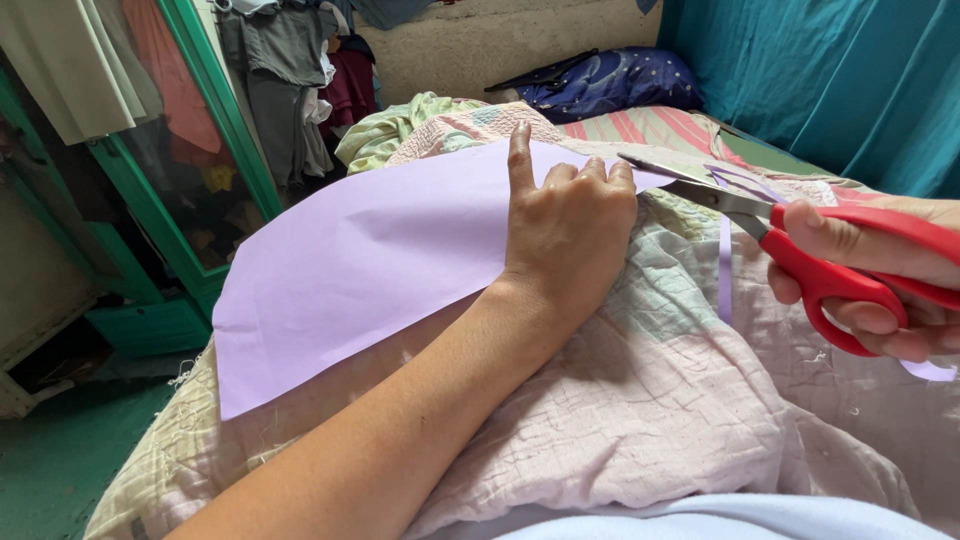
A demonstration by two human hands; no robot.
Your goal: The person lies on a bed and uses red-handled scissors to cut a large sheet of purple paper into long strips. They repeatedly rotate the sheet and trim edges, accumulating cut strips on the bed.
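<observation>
Left hand: fingers curled, gripping the lilac paper edge.
Right hand: closed through red scissors, blades slightly parted at the paper.
Near: quilt.

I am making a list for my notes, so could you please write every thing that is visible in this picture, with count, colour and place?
paper sheet: one, lilac, lying over the quilt, held at its right edge
paper strip: one, lilac, narrow, hanging below the scissor blades
scissors: one pair, red handles, metal blades open at the paper's right edge
quilt: one, pale pink and cream patchwork, across the lap
pillow: one, dark blue with small dots, at the back
curtain: one, teal, upper right
cabinet: one, green frame with glass, left
hanging clothes: several, grey and dark red, upper left
left hand: holding the paper sheet, index finger raised
right hand: in the scissor handles
</observation>
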